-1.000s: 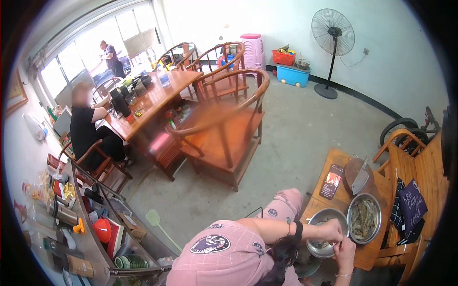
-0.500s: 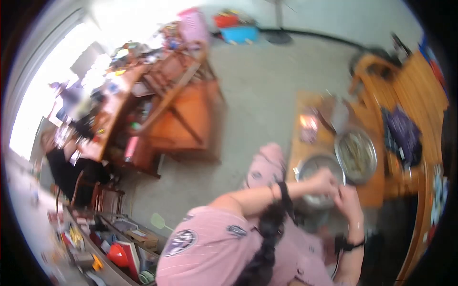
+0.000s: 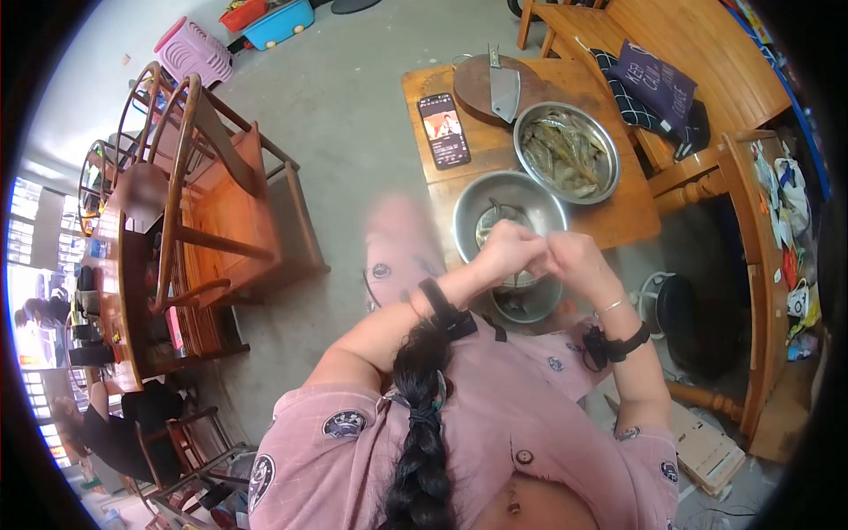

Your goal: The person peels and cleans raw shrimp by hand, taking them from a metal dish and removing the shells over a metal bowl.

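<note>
Your left hand (image 3: 509, 251) and right hand (image 3: 580, 265) meet above the round silver metal bowl (image 3: 465, 215); whether either grip is closed, I can't tell.

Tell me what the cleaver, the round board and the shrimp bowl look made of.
Cleaver: metal, likely steel; its smooth grey blade has a sheen.
Round board: probably wood, brown and matte.
Shrimp bowl: metal, likely stainless steel, with a shiny silver rim.
</note>
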